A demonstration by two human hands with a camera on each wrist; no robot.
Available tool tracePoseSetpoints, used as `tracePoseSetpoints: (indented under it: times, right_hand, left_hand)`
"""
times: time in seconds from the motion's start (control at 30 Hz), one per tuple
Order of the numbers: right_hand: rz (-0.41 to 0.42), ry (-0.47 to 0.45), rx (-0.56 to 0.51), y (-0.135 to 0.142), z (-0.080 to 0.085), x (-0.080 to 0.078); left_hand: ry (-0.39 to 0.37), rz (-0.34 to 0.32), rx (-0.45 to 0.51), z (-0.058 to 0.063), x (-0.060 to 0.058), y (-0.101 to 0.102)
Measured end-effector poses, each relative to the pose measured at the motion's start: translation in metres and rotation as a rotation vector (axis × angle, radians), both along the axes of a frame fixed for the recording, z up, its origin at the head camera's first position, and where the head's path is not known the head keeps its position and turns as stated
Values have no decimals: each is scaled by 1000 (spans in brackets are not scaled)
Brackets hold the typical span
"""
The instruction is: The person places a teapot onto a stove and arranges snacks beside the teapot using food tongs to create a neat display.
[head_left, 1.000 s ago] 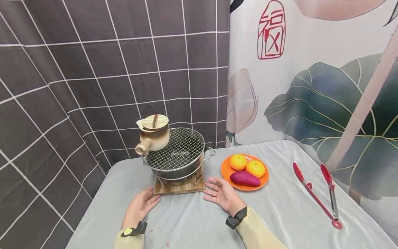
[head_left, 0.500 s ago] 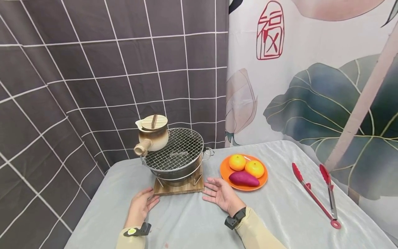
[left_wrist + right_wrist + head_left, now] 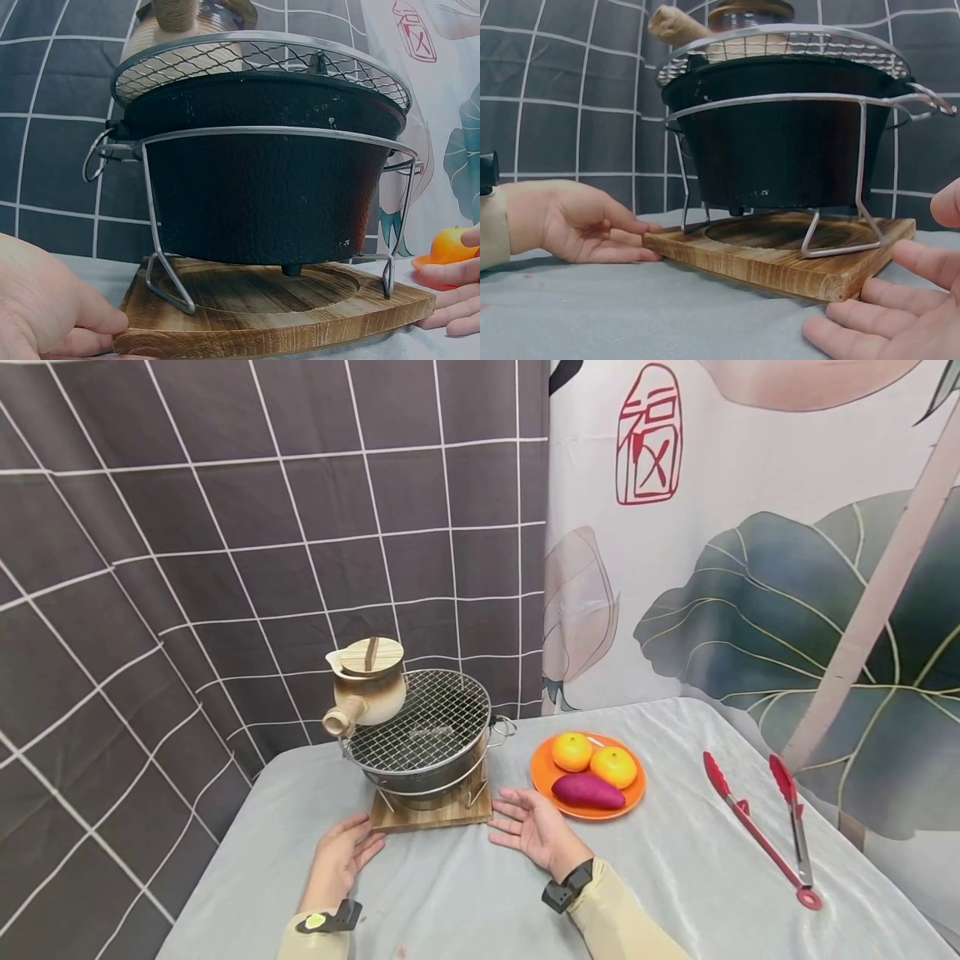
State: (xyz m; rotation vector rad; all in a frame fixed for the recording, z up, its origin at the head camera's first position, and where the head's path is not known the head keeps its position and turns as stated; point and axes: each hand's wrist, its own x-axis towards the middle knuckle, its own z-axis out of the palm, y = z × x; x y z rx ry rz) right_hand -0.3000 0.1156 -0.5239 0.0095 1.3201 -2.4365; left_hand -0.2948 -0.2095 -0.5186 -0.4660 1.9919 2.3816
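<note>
A round black charcoal grill (image 3: 270, 172) in a wire stand rests on a square wooden board (image 3: 435, 817). On the left of its wire mesh (image 3: 423, 731) sits a lidded clay teapot (image 3: 378, 695) with a side handle. My left hand (image 3: 337, 857) touches the board's left front corner, its fingers extended. At the right front corner lies my right hand (image 3: 536, 833), palm up, fingers straight against the board's edge. Beside that hand is an orange plate (image 3: 636, 793) with two mandarins (image 3: 572, 752) and a purple sweet potato (image 3: 587, 791).
Red-tipped tongs (image 3: 772, 852) lie spread on the right of the grey cloth-covered table (image 3: 450, 902). A dark checked curtain (image 3: 315, 527) hangs behind the grill, and a lotus-print curtain (image 3: 750, 568) behind the plate.
The head view has shifted slightly. My left hand has come a touch closer to the board's corner; the right hand and the grill stay as they were.
</note>
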Motion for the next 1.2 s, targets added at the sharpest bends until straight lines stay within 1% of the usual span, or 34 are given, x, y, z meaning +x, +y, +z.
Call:
tracePoseSetpoints:
  times: [0.07,0.13,0.27,0.33,0.4,0.53,0.7,0.87,1.0,1.07,1.2]
  right_hand:
    - [-20,-1,36,1,2,-1]
    - [-46,7,96,2,5,-1]
    - [-120,46,237,6,17,-1]
    - [-160,63,286,9,25,0]
    - [-195,77,312,12,31,0]
    - [-254,91,332,20,44,0]
    - [-336,95,352,38,59,-3]
    - [-358,113,429,61,74,-9]
    - [-395,131,509,77,80,-10]
    - [-416,147,549,84,82,-10]
    - [-434,192,619,97,84,-10]
  left_hand:
    - [9,-1,0,0,0,0]
    - [11,-3,2,0,0,0]
    - [8,-6,3,1,0,0]
    - [8,-9,2,1,0,0]
    - [8,-14,4,1,0,0]
    - [-8,-17,0,1,1,-1]
    - [-7,-24,-6,1,0,0]
    - [-15,-18,-6,0,0,0]
    - [-20,-12,-15,-2,0,-1]
    - [-7,-9,-21,-3,0,-1]
    - [27,-6,-37,-4,0,-1]
